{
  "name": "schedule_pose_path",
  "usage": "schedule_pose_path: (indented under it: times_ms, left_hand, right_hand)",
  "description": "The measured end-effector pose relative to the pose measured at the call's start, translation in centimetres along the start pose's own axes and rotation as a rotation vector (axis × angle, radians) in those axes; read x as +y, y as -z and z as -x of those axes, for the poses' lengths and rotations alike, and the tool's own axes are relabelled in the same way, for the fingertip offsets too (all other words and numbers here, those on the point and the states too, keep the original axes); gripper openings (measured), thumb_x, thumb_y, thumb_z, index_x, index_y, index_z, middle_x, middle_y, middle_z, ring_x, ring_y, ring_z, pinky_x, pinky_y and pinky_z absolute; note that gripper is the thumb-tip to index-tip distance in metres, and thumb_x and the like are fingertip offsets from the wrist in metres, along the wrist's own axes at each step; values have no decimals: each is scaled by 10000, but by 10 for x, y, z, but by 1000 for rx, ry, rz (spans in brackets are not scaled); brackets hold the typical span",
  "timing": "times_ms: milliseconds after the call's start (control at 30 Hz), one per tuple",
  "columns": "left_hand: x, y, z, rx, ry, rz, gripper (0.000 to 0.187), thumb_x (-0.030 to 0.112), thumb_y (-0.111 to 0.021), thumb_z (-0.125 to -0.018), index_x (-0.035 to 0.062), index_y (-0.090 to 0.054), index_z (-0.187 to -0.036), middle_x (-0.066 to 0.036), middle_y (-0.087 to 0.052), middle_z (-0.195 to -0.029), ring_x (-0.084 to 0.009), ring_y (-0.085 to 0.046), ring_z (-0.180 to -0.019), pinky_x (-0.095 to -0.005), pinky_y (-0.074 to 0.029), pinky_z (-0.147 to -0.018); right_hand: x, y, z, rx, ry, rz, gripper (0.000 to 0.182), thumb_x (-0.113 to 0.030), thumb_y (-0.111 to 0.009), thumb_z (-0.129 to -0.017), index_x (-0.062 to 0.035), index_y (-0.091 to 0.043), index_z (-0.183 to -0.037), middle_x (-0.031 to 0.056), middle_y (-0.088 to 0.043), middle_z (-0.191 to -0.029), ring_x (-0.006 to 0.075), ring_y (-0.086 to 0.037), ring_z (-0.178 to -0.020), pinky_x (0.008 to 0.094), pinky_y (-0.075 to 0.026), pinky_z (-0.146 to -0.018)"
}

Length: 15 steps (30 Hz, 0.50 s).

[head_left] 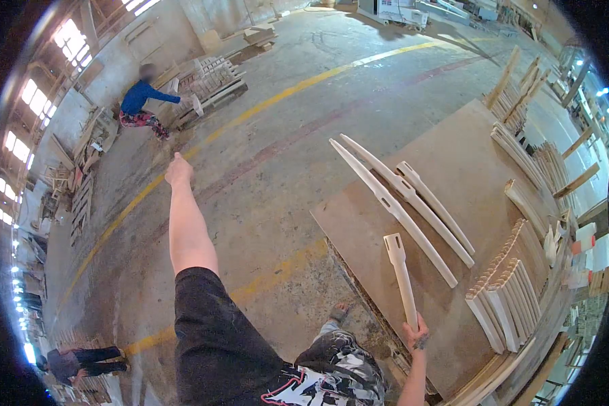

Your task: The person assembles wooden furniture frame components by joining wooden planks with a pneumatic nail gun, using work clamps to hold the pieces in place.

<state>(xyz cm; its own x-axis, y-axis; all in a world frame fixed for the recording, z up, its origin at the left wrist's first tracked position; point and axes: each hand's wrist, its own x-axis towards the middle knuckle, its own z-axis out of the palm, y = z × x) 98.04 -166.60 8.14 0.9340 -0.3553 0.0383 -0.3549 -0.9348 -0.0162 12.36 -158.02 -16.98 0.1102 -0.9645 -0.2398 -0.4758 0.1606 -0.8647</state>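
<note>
My left arm reaches out over the floor, and my left hand (179, 170) is closed with a finger seemingly pointing away; nothing shows in it. Low on the right, my right hand (416, 333) grips the lower end of a pale wooden furniture part (402, 277), which has a slot near its wider far end. Beyond it, two long tapered wooden parts with slots (399, 215) and a shorter slotted one (440, 209) lie side by side on a brown board table (358, 196). Stacked slim wooden parts (504, 304) sit to their right.
Curved wooden pieces (517, 159) and upright wooden posts (578, 181) line the table's far right side. A person in a blue top (140, 98) bends beside a stack of wood (213, 81) at upper left. Another person (68, 364) is at lower left. Yellow lines (277, 101) cross the concrete floor.
</note>
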Motion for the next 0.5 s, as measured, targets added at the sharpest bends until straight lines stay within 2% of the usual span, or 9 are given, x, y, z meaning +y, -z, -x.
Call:
schedule_pose_path:
  times_ms: [100,267,400,500]
  left_hand:
    - [-7,6,-5,-10,47,1,471,208,-446,-1043,175,-456,-1513,-154,-622,-1404,-329,-609,-1288,-478,-513,-1020]
    - [-29,6,-23,-1,30,-15,541,187,-453,-1032,240,-397,-1567,-143,-613,-1422,-323,-597,-1309,-480,-491,-1051]
    - [-32,34,-19,-33,74,13,578,181,-466,-1021,275,-370,-1584,-126,-590,-1456,-316,-587,-1323,-482,-481,-1070]
    - [-42,36,-24,-21,103,16,574,183,-474,-1016,269,-385,-1577,-119,-575,-1475,-315,-585,-1326,-481,-479,-1074]
  right_hand:
    - [-5,-1,1,76,129,158,583,-202,-741,-829,-57,-605,-1377,21,-633,-879,124,-595,-737,288,-498,-657]
    - [-13,-1,-2,6,-31,20,598,-189,-742,-833,-37,-595,-1393,23,-626,-854,118,-590,-696,283,-490,-609]
    - [33,0,-4,-2,-17,-1,606,-178,-745,-836,-39,-589,-1405,21,-624,-851,104,-574,-651,275,-470,-544]
    - [18,0,0,5,-26,11,606,-175,-750,-837,-43,-589,-1406,17,-624,-854,97,-565,-636,271,-456,-518]
